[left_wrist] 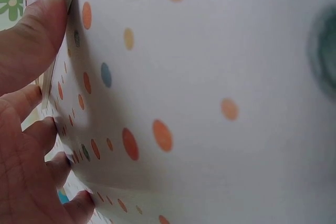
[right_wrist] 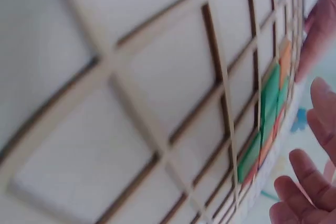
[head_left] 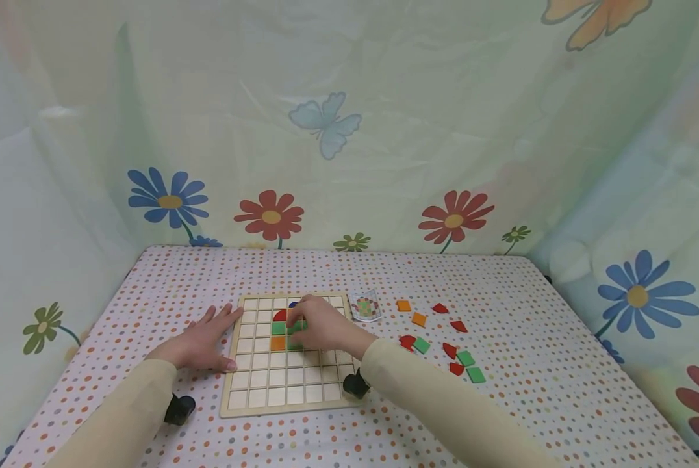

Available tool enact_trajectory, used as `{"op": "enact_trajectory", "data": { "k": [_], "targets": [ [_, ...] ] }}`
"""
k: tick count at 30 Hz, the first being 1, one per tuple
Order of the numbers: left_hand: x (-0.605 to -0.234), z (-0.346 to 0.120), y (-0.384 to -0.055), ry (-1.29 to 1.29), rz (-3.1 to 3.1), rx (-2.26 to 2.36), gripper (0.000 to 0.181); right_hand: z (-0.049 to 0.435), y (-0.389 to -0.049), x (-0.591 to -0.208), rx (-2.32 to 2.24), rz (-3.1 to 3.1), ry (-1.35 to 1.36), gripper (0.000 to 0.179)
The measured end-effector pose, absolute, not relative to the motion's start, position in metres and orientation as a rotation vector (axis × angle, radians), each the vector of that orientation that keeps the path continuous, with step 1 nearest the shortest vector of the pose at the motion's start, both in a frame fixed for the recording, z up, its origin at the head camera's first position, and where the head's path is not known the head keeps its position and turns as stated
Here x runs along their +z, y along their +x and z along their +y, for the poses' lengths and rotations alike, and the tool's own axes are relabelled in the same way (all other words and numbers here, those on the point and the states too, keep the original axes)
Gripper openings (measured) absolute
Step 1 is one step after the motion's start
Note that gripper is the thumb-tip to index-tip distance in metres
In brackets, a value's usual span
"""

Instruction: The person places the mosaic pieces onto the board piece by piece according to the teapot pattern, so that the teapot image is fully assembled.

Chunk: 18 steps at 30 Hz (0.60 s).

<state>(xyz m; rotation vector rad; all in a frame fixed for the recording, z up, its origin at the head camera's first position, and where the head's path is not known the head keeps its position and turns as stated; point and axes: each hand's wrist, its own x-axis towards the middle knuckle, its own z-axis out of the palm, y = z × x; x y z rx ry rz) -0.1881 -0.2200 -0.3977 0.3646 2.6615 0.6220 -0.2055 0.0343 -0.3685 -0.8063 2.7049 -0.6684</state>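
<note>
Best done, by the look of it, by steadying the wooden grid board (head_left: 276,378) with one hand and seating flat coloured pieces with the other. Left hand (head_left: 200,342) spread along the board's left edge, fingers released and fairly straight, thumb at the frame: good for bracing, so press lightly without shoving the board across the dotted cloth (head_left: 174,279). Right hand (head_left: 324,325) over the upper middle of the grid, fingers loosely bent, thumb and fingertips apart, no piece visible between them; contact with the pieces below too hidden to tell. Thereabouts, in one column of cells, a red piece (head_left: 280,315), a green tile (head_left: 279,329) and an orange tile (head_left: 278,343), with further green tiles (right_wrist: 270,93) alongside, partly behind the hand, and a blue piece (head_left: 293,304) higher up. Settle each piece square in its cell, probably with a soft fingertip push, then lift straight up to avoid dragging neighbours. Check colour and turn against the patterned card (head_left: 365,307) just beside the board's right edge, likely a guide. Pick further pieces from the loose red pieces (head_left: 457,326), orange squares (head_left: 419,320) and green squares (head_left: 475,375) scattered to the right.
</note>
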Motion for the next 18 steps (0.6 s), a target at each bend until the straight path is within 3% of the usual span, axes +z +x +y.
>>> {"op": "enact_trajectory", "data": {
  "k": [18],
  "targets": [
    [-0.399,-0.220,-0.188,0.344,2.664,0.624,0.106,0.161,-0.220,-0.341,-1.040,2.679,-0.594,0.028]
  ]
}}
